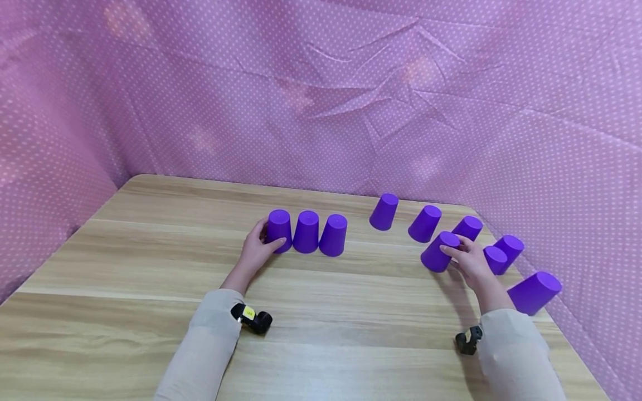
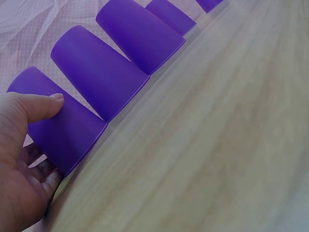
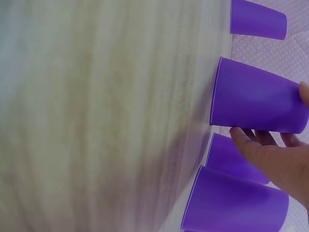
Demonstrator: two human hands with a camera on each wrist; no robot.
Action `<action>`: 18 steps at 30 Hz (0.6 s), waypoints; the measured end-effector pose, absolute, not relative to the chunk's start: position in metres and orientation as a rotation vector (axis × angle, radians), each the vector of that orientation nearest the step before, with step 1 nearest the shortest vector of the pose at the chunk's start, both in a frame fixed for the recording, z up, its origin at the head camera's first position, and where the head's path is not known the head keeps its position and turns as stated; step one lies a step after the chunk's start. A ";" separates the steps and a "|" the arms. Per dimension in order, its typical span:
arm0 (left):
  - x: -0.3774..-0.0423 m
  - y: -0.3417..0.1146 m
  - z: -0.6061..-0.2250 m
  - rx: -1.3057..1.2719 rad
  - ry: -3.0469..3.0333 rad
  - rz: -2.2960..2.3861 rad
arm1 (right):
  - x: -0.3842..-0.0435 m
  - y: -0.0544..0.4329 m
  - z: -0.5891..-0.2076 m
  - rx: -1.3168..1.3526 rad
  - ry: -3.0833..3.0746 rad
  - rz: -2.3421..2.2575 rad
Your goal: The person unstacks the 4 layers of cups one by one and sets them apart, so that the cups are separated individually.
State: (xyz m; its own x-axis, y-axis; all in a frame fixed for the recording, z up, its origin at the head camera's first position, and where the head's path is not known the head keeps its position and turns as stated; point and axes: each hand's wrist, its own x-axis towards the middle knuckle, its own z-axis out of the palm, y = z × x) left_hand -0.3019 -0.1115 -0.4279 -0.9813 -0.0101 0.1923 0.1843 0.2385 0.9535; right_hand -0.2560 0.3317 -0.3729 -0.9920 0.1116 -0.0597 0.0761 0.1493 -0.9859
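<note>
My left hand (image 1: 254, 250) grips an upside-down purple cup (image 1: 278, 223), the leftmost of a row of three. Its thumb lies across the near side of the cup, and the other fingers go round the far side, partly hidden. Two more cups, a middle cup (image 1: 306, 231) and an end cup (image 1: 333, 235), stand inverted beside it, their rims close together. On the right, my right hand (image 1: 473, 266) holds another inverted purple cup (image 1: 435, 257) between thumb and fingers. In the right wrist view this held cup (image 3: 256, 96) has its wide rim right at the tabletop.
Several more inverted purple cups, from a back cup (image 1: 384, 213) to a near-right cup (image 1: 534, 293), stand in a loose curve along the right side of the wooden table (image 1: 321, 334). A dotted pink cloth (image 1: 281, 111) hangs behind and beside the table.
</note>
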 end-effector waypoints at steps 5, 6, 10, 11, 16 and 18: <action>-0.303 -0.112 -0.429 -0.166 -2.328 -1.848 | -0.257 0.333 -0.373 -0.205 -2.354 2.050; -0.303 -0.111 -0.429 -0.168 -2.324 -1.849 | -0.258 0.334 -0.373 -0.206 -2.358 2.046; -0.302 -0.111 -0.429 -0.166 -2.318 -1.855 | -0.257 0.335 -0.373 -0.206 -2.368 2.040; -0.301 -0.110 -0.429 -0.167 -2.317 -1.858 | -0.257 0.335 -0.373 -0.202 -2.371 2.036; -0.300 -0.110 -0.429 -0.160 -2.304 -1.868 | -0.255 0.334 -0.371 -0.182 -2.371 2.023; -0.296 -0.109 -0.426 -0.160 -2.302 -1.880 | -0.256 0.334 -0.370 -0.173 -2.384 2.013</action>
